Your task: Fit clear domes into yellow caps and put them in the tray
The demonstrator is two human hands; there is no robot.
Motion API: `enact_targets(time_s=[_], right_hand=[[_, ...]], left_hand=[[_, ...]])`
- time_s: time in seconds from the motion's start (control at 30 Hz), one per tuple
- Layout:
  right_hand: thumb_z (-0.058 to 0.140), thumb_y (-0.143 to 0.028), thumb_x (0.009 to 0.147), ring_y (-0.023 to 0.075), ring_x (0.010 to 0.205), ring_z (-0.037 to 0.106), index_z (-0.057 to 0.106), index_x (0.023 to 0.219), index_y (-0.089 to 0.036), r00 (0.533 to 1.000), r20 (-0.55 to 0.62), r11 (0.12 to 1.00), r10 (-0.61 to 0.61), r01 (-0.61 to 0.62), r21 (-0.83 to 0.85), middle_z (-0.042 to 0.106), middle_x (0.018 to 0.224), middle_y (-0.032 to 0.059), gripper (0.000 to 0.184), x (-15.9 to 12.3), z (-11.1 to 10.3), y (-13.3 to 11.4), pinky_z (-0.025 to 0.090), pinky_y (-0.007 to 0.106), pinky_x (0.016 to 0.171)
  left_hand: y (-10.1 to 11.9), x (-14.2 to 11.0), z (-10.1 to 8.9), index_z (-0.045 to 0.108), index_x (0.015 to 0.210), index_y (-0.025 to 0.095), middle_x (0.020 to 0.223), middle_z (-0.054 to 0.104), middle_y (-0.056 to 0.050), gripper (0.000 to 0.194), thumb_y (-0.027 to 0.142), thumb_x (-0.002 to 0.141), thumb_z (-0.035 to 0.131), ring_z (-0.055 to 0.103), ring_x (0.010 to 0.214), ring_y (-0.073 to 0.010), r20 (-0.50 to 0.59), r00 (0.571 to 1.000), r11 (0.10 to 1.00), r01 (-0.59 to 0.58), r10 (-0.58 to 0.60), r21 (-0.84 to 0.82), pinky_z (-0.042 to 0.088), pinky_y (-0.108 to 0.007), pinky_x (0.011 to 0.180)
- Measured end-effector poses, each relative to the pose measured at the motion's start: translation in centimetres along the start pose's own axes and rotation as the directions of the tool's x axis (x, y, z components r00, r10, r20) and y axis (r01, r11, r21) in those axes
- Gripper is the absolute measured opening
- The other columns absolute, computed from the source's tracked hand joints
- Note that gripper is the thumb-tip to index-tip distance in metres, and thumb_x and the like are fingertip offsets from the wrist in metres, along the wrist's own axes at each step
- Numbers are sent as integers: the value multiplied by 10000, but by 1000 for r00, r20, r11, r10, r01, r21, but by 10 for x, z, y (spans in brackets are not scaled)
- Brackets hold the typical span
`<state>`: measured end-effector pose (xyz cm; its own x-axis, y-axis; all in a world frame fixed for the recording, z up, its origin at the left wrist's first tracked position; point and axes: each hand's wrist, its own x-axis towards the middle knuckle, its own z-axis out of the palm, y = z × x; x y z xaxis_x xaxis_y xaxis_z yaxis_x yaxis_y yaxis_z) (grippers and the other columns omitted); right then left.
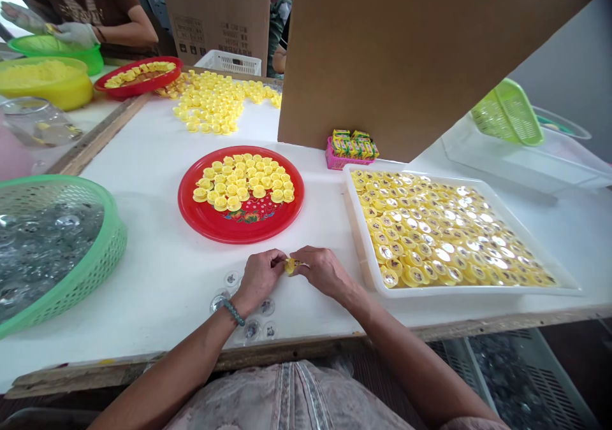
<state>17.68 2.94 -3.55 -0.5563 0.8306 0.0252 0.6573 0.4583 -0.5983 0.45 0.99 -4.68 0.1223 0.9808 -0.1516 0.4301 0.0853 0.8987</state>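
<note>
Between my two hands, just in front of the red plate, is a small yellow plastic cup point(289, 265). My left hand point(261, 277) pinches it from the left, and my right hand point(322, 267) grips its other side, where a dark printed spot shows. Several clear round lids point(252, 330) with printed pictures lie on the table by my left wrist. Beyond my hands, the red plate point(239, 231) carries many yellow cups point(234, 185). To the right, a white tray point(361, 239) is filled with yellow cups point(430, 239) under shiny printed lids.
A green basket point(112, 245) of clear lids stands at the left. A pink basket point(344, 161) of small packets sits before a cardboard sheet point(373, 60). Loose yellow cups point(215, 99) lie farther back. A gloved co-worker's hand point(76, 34) is at the upper left.
</note>
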Motion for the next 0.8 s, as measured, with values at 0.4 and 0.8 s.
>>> enact_targets(time_s=[0.4, 0.8], right_hand=[[595, -159, 818, 211, 878, 634, 648, 1060, -236, 989, -128, 996, 80, -85, -36, 694, 982, 63, 259, -12, 20, -1, 463, 290, 738], [546, -160, 845, 238, 907, 606, 591, 1142, -195, 970, -206, 976, 132, -163, -145, 672, 1033, 100, 303, -22, 31, -10, 453, 335, 774]], left_hand=[[-2, -1, 2, 686, 752, 198, 692, 682, -6, 123, 207, 730, 566, 606, 645, -162, -10, 1000, 999, -2, 1, -54, 433, -246, 608], [-10, 2, 4, 690, 761, 209, 743, 691, -9, 167, 155, 731, 535, 609, 684, -165, -24, 994, 994, -102, 103, 41, 436, -250, 648]])
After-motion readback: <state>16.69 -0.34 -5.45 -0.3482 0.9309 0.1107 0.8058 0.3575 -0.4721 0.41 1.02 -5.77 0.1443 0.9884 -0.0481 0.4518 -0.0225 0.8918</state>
